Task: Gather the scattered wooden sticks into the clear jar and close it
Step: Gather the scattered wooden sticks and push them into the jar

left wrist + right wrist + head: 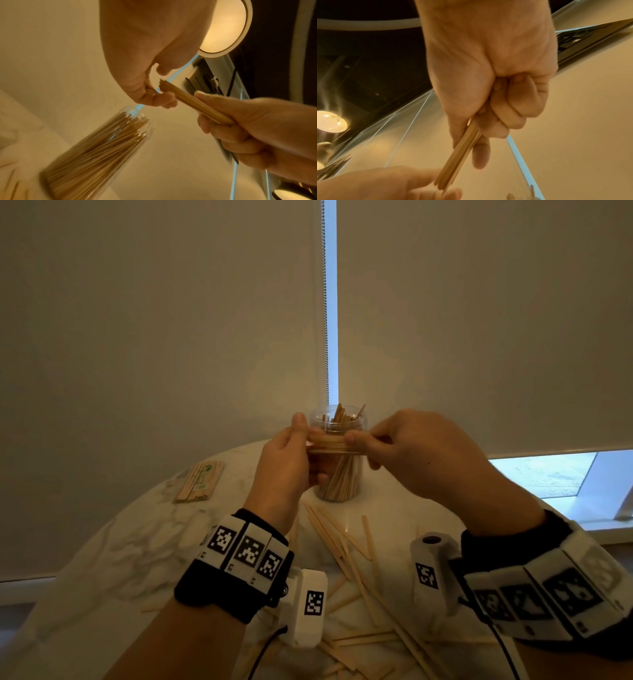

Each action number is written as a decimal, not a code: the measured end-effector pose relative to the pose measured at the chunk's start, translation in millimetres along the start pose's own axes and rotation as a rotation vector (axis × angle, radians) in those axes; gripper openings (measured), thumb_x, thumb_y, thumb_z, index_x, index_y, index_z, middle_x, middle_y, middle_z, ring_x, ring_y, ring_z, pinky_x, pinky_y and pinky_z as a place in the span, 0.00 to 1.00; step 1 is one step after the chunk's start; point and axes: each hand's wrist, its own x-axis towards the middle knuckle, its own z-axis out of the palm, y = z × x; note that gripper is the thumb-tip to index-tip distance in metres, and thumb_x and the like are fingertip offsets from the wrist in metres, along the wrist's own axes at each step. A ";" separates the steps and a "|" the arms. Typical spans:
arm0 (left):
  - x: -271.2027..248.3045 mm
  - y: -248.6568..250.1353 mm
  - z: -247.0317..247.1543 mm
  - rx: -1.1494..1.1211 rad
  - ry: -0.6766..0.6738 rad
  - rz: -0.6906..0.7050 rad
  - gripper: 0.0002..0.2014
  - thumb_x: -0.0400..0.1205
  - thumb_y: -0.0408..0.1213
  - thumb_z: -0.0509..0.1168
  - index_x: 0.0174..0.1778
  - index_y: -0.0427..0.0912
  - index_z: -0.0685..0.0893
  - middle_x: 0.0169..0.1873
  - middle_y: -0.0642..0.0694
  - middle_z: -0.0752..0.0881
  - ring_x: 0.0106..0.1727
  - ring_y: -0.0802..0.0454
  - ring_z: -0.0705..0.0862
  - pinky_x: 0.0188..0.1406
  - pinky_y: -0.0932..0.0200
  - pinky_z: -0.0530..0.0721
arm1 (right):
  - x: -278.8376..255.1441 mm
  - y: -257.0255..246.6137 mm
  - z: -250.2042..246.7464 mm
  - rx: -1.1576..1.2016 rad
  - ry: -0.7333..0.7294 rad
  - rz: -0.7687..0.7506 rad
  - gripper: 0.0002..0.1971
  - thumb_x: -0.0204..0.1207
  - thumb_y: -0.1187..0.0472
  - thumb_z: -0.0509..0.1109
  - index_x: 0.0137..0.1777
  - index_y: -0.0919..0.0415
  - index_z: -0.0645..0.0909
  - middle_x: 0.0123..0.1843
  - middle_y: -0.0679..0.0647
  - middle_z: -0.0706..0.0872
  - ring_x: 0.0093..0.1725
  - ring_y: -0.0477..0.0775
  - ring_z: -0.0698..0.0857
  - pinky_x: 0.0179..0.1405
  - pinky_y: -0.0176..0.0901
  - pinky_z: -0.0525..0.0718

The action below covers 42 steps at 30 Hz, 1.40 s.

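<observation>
We see a round white marble-patterned table (113, 539) below pale roller blinds (154, 337), and on it, towards the far edge, stands the clear cylindrical plastic jar (339, 474), upright and without a lid, already packed with thin wooden sticks whose tips poke above its rim. To the left of the jar, apart from it, lies a wrapped flat pack of wooden sticks (200, 481).

Our two hands meet in front of the jar's upper part. The right hand (414, 453) has its fingers curled tightly round one end of a small bundle of flat pale wooden sticks (327, 445), which lies roughly level across the jar's neck in the head view. The left hand (289, 460) pinches the other end of the same bundle between thumb and curled fingers; the wrist views show the bundle (197, 104) spanning from one grip to the other, above and beside the jar's mouth, not inside it.

Nearer to us, loose scattered wooden sticks (346, 546) lie criss-crossed on the table between our wrists, more of them towards the near edge.
</observation>
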 end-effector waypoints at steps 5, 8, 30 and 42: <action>16.1 2.7 -8.6 -0.074 0.053 -0.200 0.09 0.88 0.36 0.61 0.61 0.41 0.83 0.49 0.42 0.88 0.46 0.51 0.85 0.40 0.58 0.86 | 38.9 21.0 -16.8 -0.060 0.188 0.095 0.30 0.81 0.34 0.59 0.31 0.56 0.85 0.23 0.53 0.80 0.25 0.52 0.79 0.29 0.43 0.73; 34.6 -0.7 -7.3 -0.043 0.078 -0.250 0.15 0.84 0.30 0.67 0.67 0.41 0.79 0.61 0.40 0.83 0.59 0.48 0.82 0.48 0.53 0.85 | 80.5 27.2 -16.5 -0.180 0.155 0.079 0.28 0.79 0.33 0.62 0.32 0.57 0.85 0.25 0.54 0.80 0.29 0.56 0.80 0.32 0.44 0.74; 112.1 -35.4 24.0 0.523 -0.136 0.007 0.53 0.65 0.48 0.85 0.79 0.44 0.59 0.67 0.44 0.79 0.66 0.43 0.82 0.64 0.45 0.85 | 181.0 -1.2 64.0 -0.428 -0.485 -0.066 0.16 0.86 0.58 0.58 0.64 0.63 0.83 0.62 0.59 0.86 0.59 0.59 0.84 0.61 0.50 0.81; 124.8 -52.5 21.5 0.488 -0.142 0.044 0.63 0.57 0.54 0.87 0.83 0.48 0.55 0.71 0.45 0.76 0.71 0.45 0.78 0.72 0.42 0.80 | 154.0 28.7 23.3 -0.329 -0.189 0.003 0.05 0.78 0.63 0.75 0.50 0.59 0.92 0.35 0.44 0.86 0.35 0.43 0.84 0.34 0.34 0.76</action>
